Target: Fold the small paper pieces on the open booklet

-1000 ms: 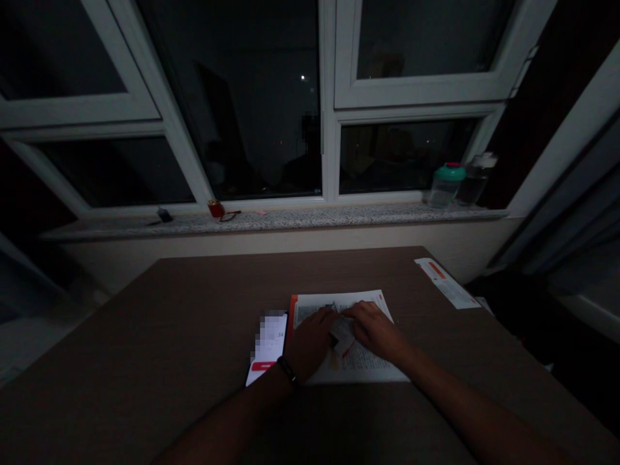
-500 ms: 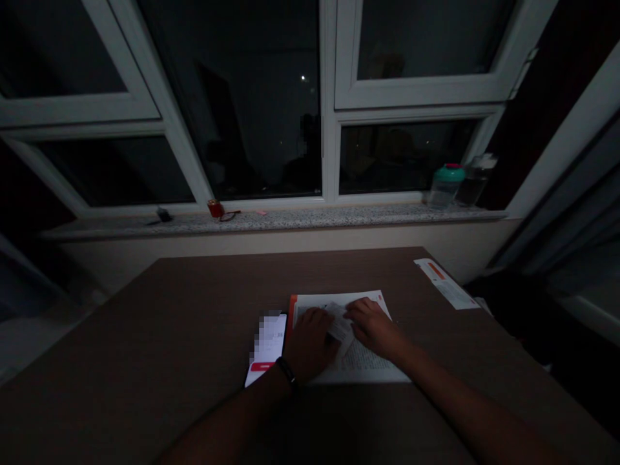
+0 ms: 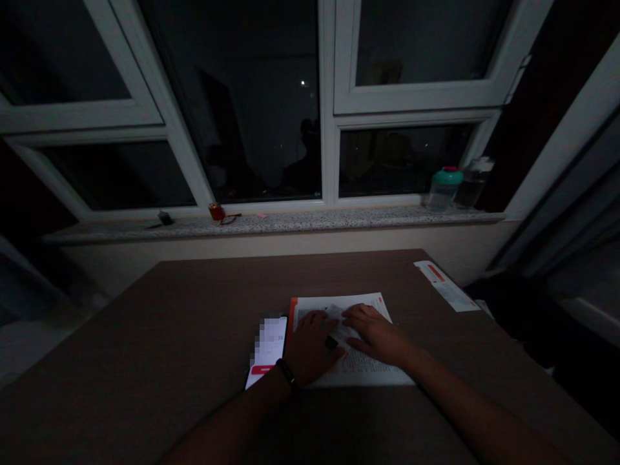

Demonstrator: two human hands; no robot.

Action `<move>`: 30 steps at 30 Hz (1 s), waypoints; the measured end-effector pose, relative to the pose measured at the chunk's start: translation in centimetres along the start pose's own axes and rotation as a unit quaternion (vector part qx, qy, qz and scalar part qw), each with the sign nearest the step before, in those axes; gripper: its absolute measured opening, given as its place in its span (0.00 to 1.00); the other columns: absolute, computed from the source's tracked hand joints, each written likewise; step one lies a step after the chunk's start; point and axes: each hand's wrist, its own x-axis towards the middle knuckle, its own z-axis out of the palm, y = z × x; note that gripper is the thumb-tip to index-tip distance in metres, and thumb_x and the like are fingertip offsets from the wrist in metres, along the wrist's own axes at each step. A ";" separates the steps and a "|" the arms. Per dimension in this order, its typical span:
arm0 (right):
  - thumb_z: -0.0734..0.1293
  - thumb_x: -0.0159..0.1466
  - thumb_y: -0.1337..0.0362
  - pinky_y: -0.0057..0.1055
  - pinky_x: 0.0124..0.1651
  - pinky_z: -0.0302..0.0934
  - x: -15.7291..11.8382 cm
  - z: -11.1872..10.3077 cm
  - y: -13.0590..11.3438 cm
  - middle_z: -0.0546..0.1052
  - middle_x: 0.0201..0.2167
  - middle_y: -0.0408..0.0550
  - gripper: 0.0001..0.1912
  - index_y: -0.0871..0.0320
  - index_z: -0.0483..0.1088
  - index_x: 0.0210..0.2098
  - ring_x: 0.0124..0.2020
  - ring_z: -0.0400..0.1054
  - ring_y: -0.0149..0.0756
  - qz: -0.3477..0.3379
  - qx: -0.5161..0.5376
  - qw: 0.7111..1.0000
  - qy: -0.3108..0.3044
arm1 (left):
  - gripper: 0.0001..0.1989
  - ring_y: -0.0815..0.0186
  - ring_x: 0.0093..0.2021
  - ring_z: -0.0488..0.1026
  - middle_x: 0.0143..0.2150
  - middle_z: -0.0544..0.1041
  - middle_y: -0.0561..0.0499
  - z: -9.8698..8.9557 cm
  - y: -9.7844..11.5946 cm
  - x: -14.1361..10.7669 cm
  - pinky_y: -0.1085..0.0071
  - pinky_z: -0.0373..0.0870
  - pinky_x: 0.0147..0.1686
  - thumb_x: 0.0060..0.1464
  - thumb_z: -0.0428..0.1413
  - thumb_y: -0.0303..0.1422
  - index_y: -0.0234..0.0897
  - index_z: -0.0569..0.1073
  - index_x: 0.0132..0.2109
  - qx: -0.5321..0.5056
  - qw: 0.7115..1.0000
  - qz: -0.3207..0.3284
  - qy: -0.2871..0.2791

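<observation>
On the table lies a printed booklet [image 3: 385, 374] with an orange strip down its left edge. A small, thin printed slip of paper [image 3: 340, 332] rests on top of it, between my hands. My left hand [image 3: 311, 345] lies over the booklet's left part, fingers stretched out against the slip's left side; a dark band circles that wrist. A small dark thing [image 3: 331, 342], too dim to name, shows by the left thumb. My right hand [image 3: 380, 332] is spread flat with its fingertips on the slip's right side. Neither hand grips anything.
A lit phone [image 3: 269, 345] lies just left of the booklet. Another printed sheet [image 3: 446, 286] is at the brown table's [image 3: 217, 297] right edge. On the window sill [image 3: 300, 218] stand a teal-lidded bottle [image 3: 444, 189], a second clear bottle [image 3: 475, 183] and a small red jar [image 3: 216, 211].
My right hand's fingers have gone from bent at the slip to spread flat over it. My left hand has stayed nearly in place, and the slip now lies flatter.
</observation>
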 end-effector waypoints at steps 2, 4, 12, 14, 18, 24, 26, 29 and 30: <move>0.68 0.63 0.58 0.44 0.59 0.56 -0.1 -0.2 -0.1 0.72 0.53 0.53 0.19 0.55 0.69 0.53 0.56 0.60 0.46 -0.001 0.010 1.000 0.000 | 0.25 0.50 0.58 0.61 0.57 0.66 0.43 0.0 0.0 0.0 0.50 0.61 0.57 0.57 0.59 0.42 0.41 0.67 0.59 -0.001 1.000 0.003 0.003; 0.70 0.61 0.56 0.45 0.58 0.55 -0.1 -0.3 -0.1 0.72 0.52 0.53 0.23 0.55 0.69 0.53 0.56 0.60 0.48 -0.005 0.017 1.000 0.001 | 0.22 0.51 0.58 0.62 0.57 0.67 0.44 -0.1 0.1 0.1 0.50 0.61 0.56 0.59 0.58 0.40 0.42 0.68 0.58 0.000 1.000 0.006 0.005; 0.67 0.64 0.64 0.42 0.56 0.56 0.1 0.0 -0.1 0.74 0.46 0.51 0.16 0.55 0.70 0.51 0.52 0.61 0.45 0.009 0.021 1.000 0.017 | 0.18 0.54 0.56 0.63 0.55 0.68 0.45 -0.8 0.7 0.3 0.54 0.62 0.55 0.61 0.56 0.40 0.41 0.69 0.56 0.003 1.000 0.007 -0.002; 0.65 0.66 0.64 0.41 0.55 0.56 0.2 0.2 -0.1 0.74 0.44 0.50 0.12 0.55 0.71 0.50 0.50 0.62 0.43 0.021 0.023 0.999 0.029 | 0.19 0.54 0.55 0.64 0.53 0.69 0.46 -0.9 0.8 0.3 0.55 0.62 0.55 0.60 0.56 0.41 0.41 0.68 0.56 0.002 1.000 0.013 -0.001; 0.62 0.69 0.61 0.39 0.51 0.58 0.4 0.6 0.1 0.74 0.40 0.49 0.11 0.54 0.73 0.47 0.46 0.65 0.41 0.051 0.036 0.996 0.064 | 0.23 0.54 0.54 0.65 0.52 0.70 0.46 -0.8 0.9 0.4 0.56 0.62 0.55 0.58 0.58 0.44 0.40 0.67 0.57 -0.002 1.000 0.023 0.004; 0.59 0.71 0.57 0.38 0.49 0.58 1.3 1.5 0.7 0.75 0.38 0.49 0.13 0.56 0.73 0.43 0.44 0.66 0.40 0.085 0.047 0.990 0.101 | 0.29 0.55 0.56 0.66 0.57 0.69 0.43 -0.4 0.6 0.4 0.55 0.62 0.57 0.59 0.55 0.35 0.38 0.56 0.65 -0.001 0.999 0.010 0.039; 0.60 0.70 0.57 0.38 0.49 0.58 1.6 1.8 1.0 0.75 0.38 0.49 0.13 0.56 0.73 0.43 0.44 0.66 0.41 0.092 0.040 0.990 0.104 | 0.28 0.54 0.57 0.65 0.58 0.68 0.43 -0.5 0.7 0.4 0.55 0.62 0.57 0.59 0.54 0.32 0.38 0.56 0.65 -0.007 0.998 0.014 0.067; 0.61 0.70 0.58 0.36 0.48 0.58 2.0 2.1 1.2 0.75 0.38 0.49 0.11 0.55 0.73 0.43 0.44 0.66 0.41 0.099 0.030 0.989 0.105 | 0.20 0.57 0.55 0.66 0.55 0.70 0.44 -0.8 1.3 0.2 0.56 0.62 0.57 0.61 0.50 0.27 0.39 0.63 0.59 -0.003 0.994 0.043 0.100; 0.62 0.70 0.58 0.36 0.48 0.58 2.1 2.1 1.3 0.75 0.37 0.48 0.11 0.55 0.73 0.42 0.43 0.66 0.41 0.101 0.027 0.989 0.105 | 0.18 0.57 0.54 0.67 0.54 0.71 0.45 -0.9 1.5 0.2 0.57 0.63 0.56 0.61 0.48 0.26 0.40 0.66 0.57 0.003 0.993 0.063 0.099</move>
